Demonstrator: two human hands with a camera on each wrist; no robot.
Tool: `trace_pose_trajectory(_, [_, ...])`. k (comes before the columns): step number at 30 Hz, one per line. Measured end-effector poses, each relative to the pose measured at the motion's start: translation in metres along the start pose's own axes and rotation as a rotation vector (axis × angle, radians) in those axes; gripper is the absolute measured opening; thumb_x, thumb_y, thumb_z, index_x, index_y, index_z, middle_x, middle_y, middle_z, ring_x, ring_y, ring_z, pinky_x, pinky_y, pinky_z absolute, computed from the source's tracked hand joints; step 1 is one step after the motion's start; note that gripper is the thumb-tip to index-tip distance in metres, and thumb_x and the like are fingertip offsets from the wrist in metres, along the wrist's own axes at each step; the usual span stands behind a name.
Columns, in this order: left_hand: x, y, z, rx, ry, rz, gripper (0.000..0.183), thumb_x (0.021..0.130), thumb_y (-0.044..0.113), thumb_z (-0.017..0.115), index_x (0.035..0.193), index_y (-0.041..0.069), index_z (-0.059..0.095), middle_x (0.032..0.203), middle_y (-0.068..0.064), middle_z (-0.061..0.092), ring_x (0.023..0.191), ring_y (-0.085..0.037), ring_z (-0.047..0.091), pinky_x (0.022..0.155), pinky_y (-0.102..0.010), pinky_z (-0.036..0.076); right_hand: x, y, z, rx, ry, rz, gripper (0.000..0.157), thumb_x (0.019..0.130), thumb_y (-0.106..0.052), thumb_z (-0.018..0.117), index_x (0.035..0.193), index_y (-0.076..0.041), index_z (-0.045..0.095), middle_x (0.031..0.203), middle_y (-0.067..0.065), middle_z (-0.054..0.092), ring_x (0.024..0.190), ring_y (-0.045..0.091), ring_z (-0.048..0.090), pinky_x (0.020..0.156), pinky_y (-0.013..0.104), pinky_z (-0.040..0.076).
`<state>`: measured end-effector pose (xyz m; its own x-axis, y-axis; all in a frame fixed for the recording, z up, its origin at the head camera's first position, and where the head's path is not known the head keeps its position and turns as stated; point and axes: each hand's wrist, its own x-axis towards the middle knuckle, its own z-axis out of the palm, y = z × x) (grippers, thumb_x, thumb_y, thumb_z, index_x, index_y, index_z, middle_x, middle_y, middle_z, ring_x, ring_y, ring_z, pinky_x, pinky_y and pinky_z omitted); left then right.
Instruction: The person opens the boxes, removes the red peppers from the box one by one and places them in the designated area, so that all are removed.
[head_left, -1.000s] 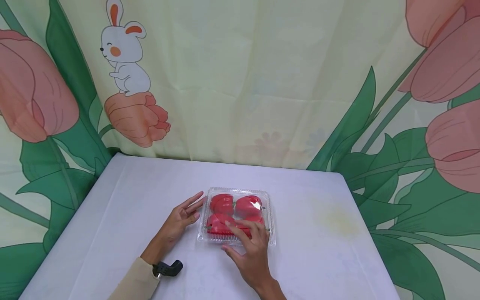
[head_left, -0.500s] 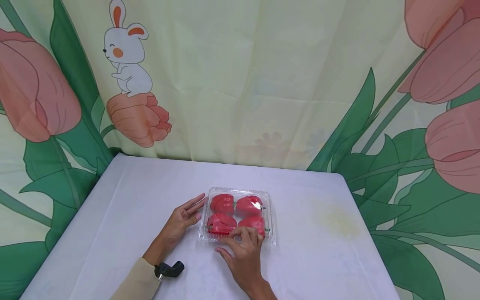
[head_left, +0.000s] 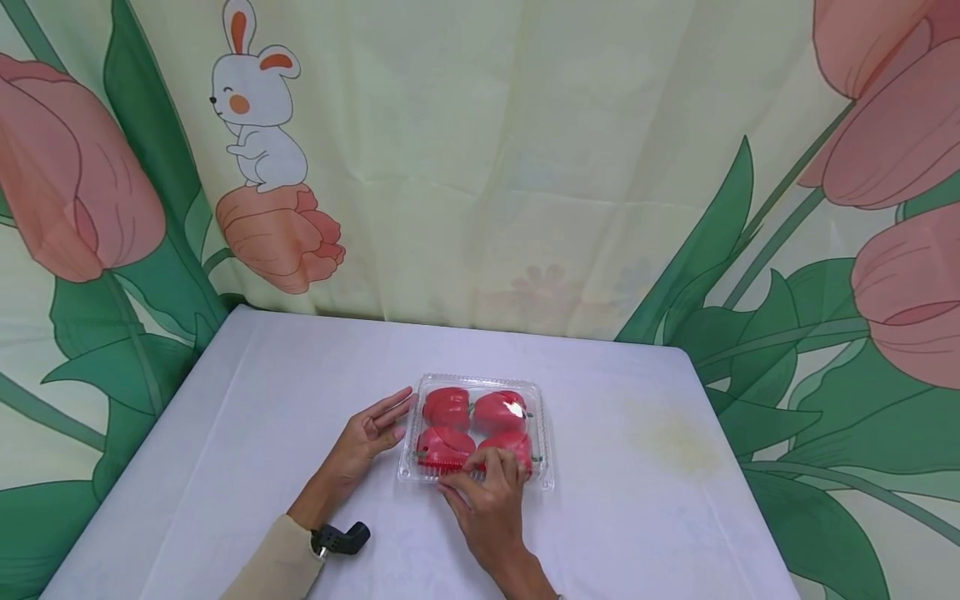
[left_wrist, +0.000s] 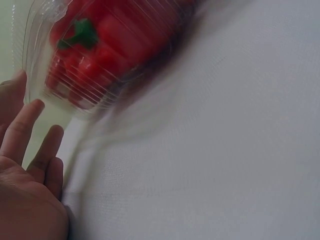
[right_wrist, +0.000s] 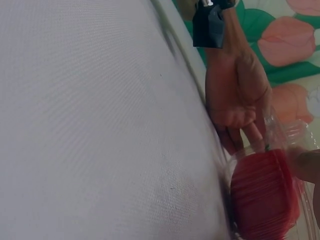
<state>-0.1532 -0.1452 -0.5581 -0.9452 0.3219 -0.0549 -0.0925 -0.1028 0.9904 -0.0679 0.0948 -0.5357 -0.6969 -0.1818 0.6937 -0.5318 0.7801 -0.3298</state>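
Note:
A clear plastic clamshell box lies on the table with its lid down over several red bell peppers that have green stems. My left hand is at the box's left side, fingers extended and fingertips right at the wall. In the left wrist view those fingers are spread beside the ribbed plastic. At the front edge, my right hand has thumb and index finger brought together on the rim, pinching it, while its other fingers bend over the lid. The right wrist view shows a pepper behind the ribbed side.
A white cloth covers the table. Behind it hangs a curtain printed with tulips and a rabbit. A black wrist device is strapped by the left sleeve.
My right hand has drawn back from over the lid to the box's front rim, and its thumb and index finger have closed together there. The left hand stays at the side.

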Motion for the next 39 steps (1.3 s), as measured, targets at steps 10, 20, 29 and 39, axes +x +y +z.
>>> trace_pose_trajectory(10, [0.001, -0.003, -0.002, 0.003, 0.001, 0.006, 0.068, 0.102, 0.015, 0.072, 0.164, 0.017, 0.043, 0.165, -0.007, 0.049, 0.158, -0.013, 0.039, 0.116, -0.014, 0.041, -0.001, 0.002, 0.004, -0.024, -0.009, -0.063, 0.033, 0.067, -0.025, 0.103, 0.094, -0.016, 0.085, 0.104, 0.002, 0.061, 0.108, 0.017, 0.052, 0.094, 0.034, 0.046])
trace_pose_trajectory(20, [0.002, -0.003, -0.002, 0.018, -0.002, 0.005, 0.069, 0.100, 0.015, 0.074, 0.162, 0.015, 0.044, 0.166, -0.008, 0.048, 0.157, -0.019, 0.040, 0.114, -0.015, 0.044, 0.001, 0.003, 0.002, -0.060, 0.026, -0.109, 0.034, 0.073, -0.028, 0.099, 0.098, -0.011, 0.083, 0.105, 0.005, 0.062, 0.103, 0.018, 0.053, 0.088, 0.036, 0.050])
trace_pose_trajectory(29, [0.003, 0.000, 0.000, 0.040, 0.011, -0.018, 0.069, 0.098, 0.013, 0.077, 0.160, 0.011, 0.048, 0.166, -0.010, 0.049, 0.158, -0.029, 0.040, 0.110, -0.015, 0.048, 0.007, 0.003, 0.002, -0.062, 0.067, -0.125, 0.031, 0.077, -0.028, 0.096, 0.097, -0.010, 0.082, 0.105, 0.005, 0.063, 0.102, 0.018, 0.054, 0.088, 0.035, 0.048])
trace_pose_trajectory(39, [0.004, -0.001, 0.002, 0.054, 0.034, -0.037, 0.065, 0.097, 0.008, 0.076, 0.157, 0.008, 0.051, 0.163, -0.012, 0.052, 0.157, -0.031, 0.043, 0.109, -0.017, 0.051, 0.017, 0.001, -0.001, -0.047, 0.091, -0.103, 0.026, 0.084, -0.027, 0.091, 0.095, -0.007, 0.080, 0.107, 0.009, 0.062, 0.102, 0.022, 0.054, 0.092, 0.035, 0.043])
